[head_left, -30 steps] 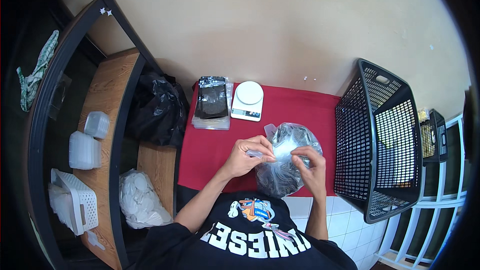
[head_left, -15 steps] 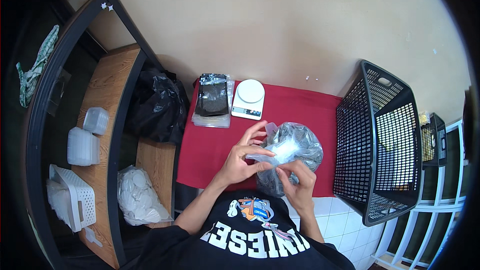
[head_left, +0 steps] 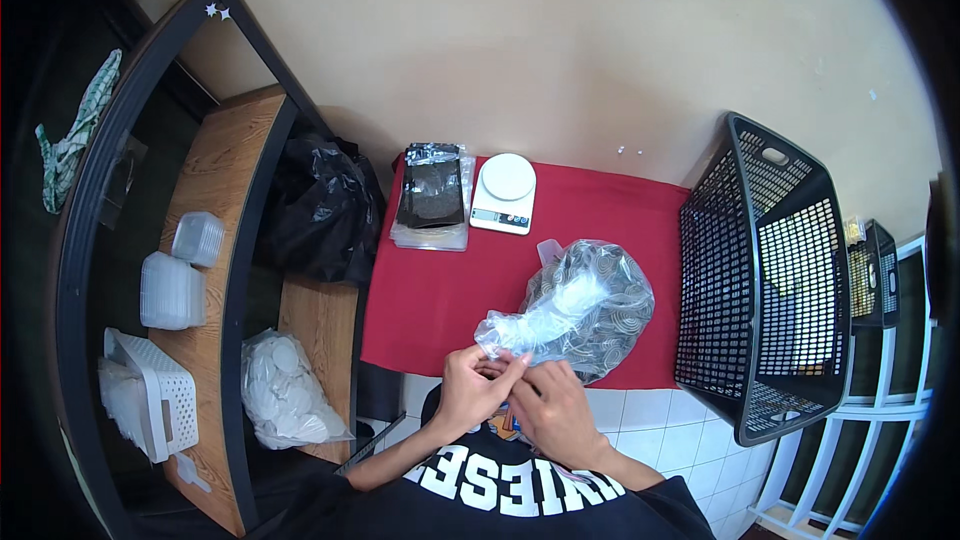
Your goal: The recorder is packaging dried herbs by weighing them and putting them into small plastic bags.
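From where I watch, both hands meet at the near edge of the desk (head_left: pixel 440 300), which wears a red cloth. My left hand (head_left: pixel 478 390) has its grip pressed together on the twisted neck of a clear plastic bag (head_left: pixel 590 310), thumb and fingertips pinching the gathered film. My right hand (head_left: pixel 552 410) sits just beside it, fingers curled in on the same neck from the right, also pinching the plastic; I judge the two are held close so the neck can be worked while the weight stays on the cloth. The bag's full body lies on the desk, right of middle and beyond the hands, slumped on its side. It is packed with many small round pieces, too small to tell what they are.

At the far side of the desk a small white scale (head_left: pixel 505 192) stands, and left of it a stack of dark pouches (head_left: pixel 432 195) lies flat, within reach but clear of the hands. A black mesh basket (head_left: pixel 775 280) stands just right of the desk; I cannot see anything in it. Left of the desk a black bin bag (head_left: pixel 325 205) slumps against a wooden shelf (head_left: pixel 215 240), which carries clear lidded tubs (head_left: pixel 172 285) and a white slotted basket (head_left: pixel 150 395). Near that, a clear bag of white discs (head_left: pixel 285 390) rests low on the shelf
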Action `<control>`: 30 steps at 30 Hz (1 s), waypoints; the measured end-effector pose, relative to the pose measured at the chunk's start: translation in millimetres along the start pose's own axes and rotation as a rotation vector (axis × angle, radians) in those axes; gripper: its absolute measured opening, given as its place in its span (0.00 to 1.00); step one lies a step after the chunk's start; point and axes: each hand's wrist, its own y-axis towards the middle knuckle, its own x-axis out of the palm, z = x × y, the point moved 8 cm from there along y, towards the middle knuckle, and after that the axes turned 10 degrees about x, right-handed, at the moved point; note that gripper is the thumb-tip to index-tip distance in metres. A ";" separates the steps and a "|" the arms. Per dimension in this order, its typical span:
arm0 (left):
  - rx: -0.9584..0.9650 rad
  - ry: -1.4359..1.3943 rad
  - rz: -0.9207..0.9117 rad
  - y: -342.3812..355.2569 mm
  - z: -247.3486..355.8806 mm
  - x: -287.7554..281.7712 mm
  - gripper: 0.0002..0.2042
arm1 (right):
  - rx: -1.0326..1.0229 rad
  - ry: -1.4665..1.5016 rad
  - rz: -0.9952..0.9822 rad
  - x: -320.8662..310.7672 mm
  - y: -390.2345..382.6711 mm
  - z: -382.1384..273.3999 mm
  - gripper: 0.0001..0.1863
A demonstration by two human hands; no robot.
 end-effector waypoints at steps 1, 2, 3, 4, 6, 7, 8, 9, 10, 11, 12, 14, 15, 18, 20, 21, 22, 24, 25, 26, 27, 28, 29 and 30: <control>0.003 0.035 -0.006 -1.2 -1.5 -4.2 0.12 | -0.001 -0.001 0.000 -2.5 0.6 -0.8 0.14; 0.007 0.070 -0.013 -1.5 -1.6 -6.6 0.11 | 0.007 0.043 -0.062 -3.5 0.4 -2.2 0.16; 0.007 0.069 -0.012 -0.9 0.8 -6.9 0.11 | 0.015 0.086 -0.125 -5.8 0.2 -3.5 0.17; 0.003 0.060 -0.031 -2.3 4.5 -7.3 0.10 | 0.026 0.174 -0.090 -19.0 2.7 -1.5 0.15; 0.000 0.049 -0.048 -4.5 1.4 -7.4 0.09 | 0.191 0.300 -0.038 -50.4 2.6 10.7 0.13; 0.114 0.085 -0.060 -4.7 0.5 -5.3 0.07 | 0.359 0.426 0.020 -60.0 3.9 24.5 0.10; 0.228 0.122 -0.071 -5.4 3.9 -2.5 0.06 | 0.391 0.415 0.131 -69.5 12.0 28.8 0.08; 0.223 0.117 -0.077 -3.6 6.4 0.7 0.06 | 0.478 0.376 0.086 -73.3 20.4 31.8 0.11; 0.354 0.168 -0.081 -0.5 24.1 5.4 0.05 | 0.464 0.314 0.119 -73.1 27.9 29.4 0.12; 0.492 0.218 -0.079 2.5 40.1 10.6 0.05 | 0.440 0.249 0.153 -67.9 36.6 29.9 0.13; 0.504 0.192 -0.106 2.4 45.8 17.6 0.05 | 0.434 0.247 0.155 -61.3 39.9 34.5 0.13; 0.541 0.195 -0.089 6.9 46.1 24.0 0.06 | 0.350 0.199 0.110 -46.0 48.9 36.9 0.14; 0.520 0.207 -0.091 12.4 46.0 23.6 0.06 | 0.340 0.198 0.110 -43.9 51.0 39.4 0.14; 0.559 0.104 -0.156 20.7 43.0 23.7 0.05 | 0.363 0.422 0.160 -41.2 45.3 72.1 0.11; 0.532 0.103 -0.188 23.3 41.9 22.5 0.05 | 0.448 0.495 0.141 -40.0 40.9 85.3 0.09; 0.501 0.101 -0.228 25.2 40.0 25.0 0.05 | 0.542 0.568 0.125 -36.3 38.4 94.0 0.08; 0.502 0.100 -0.227 27.2 41.5 25.6 0.05 | 0.578 0.644 0.168 -33.6 36.7 95.5 0.08; 0.545 0.099 -0.272 30.4 47.7 31.2 0.04 | 0.534 0.669 0.241 -31.9 32.6 99.3 0.07; 0.545 0.100 -0.270 33.2 46.9 30.6 0.04 | 0.485 0.695 0.310 -35.4 31.4 99.6 0.07; 0.515 0.068 -0.274 36.6 42.8 29.4 0.04 | 0.484 0.695 0.308 -35.5 30.2 98.9 0.07; 0.485 0.035 -0.278 39.6 39.8 28.1 0.03 | 0.492 0.751 0.340 -37.8 27.5 99.5 0.06; 0.484 0.034 -0.277 41.9 40.2 26.7 0.03 | 0.501 0.805 0.374 -40.0 24.0 101.5 0.06; 0.456 0.011 -0.299 44.3 38.7 26.5 0.03 | 0.503 0.804 0.372 -39.7 21.7 103.2 0.06; 0.428 -0.011 -0.321 46.2 37.0 27.8 0.03 | 0.504 0.846 0.393 -39.7 18.5 106.4 0.06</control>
